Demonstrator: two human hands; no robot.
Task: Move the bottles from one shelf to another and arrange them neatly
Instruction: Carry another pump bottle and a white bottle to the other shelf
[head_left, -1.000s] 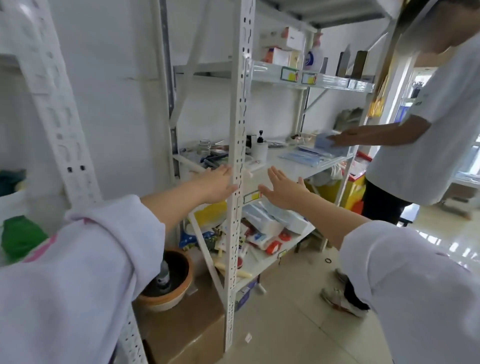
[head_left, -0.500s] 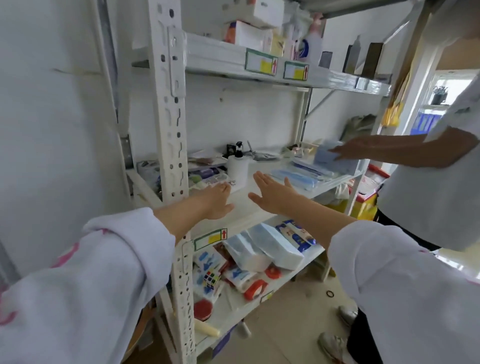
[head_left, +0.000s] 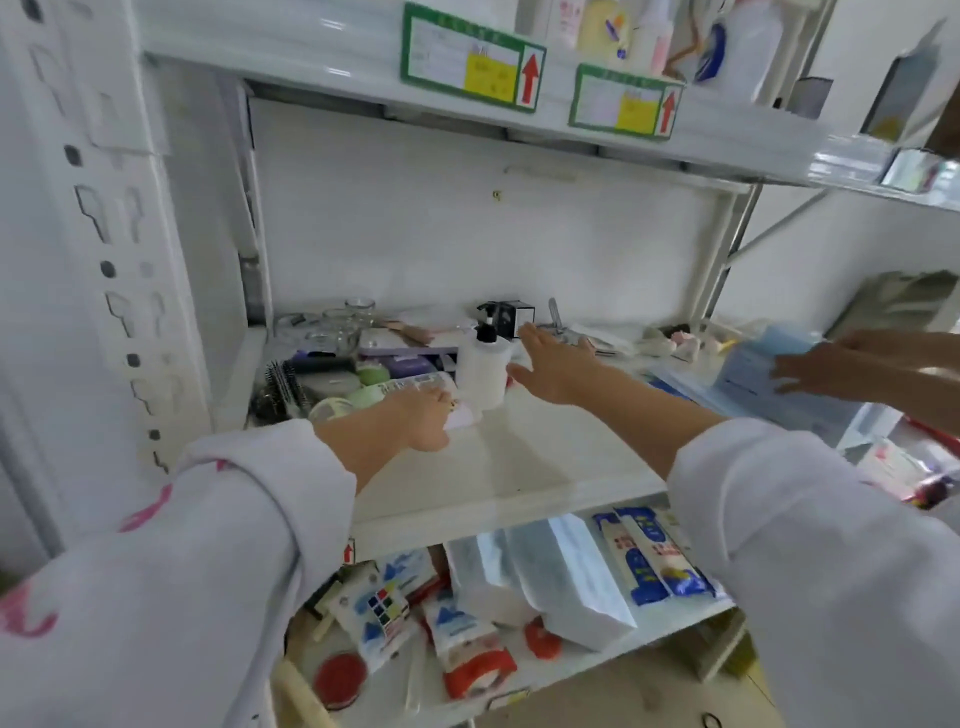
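A white pump bottle (head_left: 482, 370) with a black pump stands upright on the middle shelf (head_left: 519, 467). My right hand (head_left: 558, 366) is open with fingers spread, just to the right of that bottle and close to touching it. My left hand (head_left: 422, 420) lies low on the shelf to the bottle's left, fingers curled over a small pale pink object (head_left: 461, 417); whether it grips it is unclear. A labelled tube (head_left: 410, 387) lies just behind that hand. More bottles (head_left: 748, 47) stand on the upper shelf (head_left: 311, 41).
Glass jars (head_left: 340, 327), a hairbrush (head_left: 283, 387) and small tubs crowd the shelf's left back corner. Another person's hands (head_left: 852, 366) handle blue packs (head_left: 753, 366) at the right. Packets (head_left: 540, 577) fill the lower shelf. A white upright post (head_left: 104, 260) stands at the left.
I have moved closer to the shelf. Both hands have reached in over the middle shelf; the left dropped onto the pale object and the right came up beside the pump bottle.
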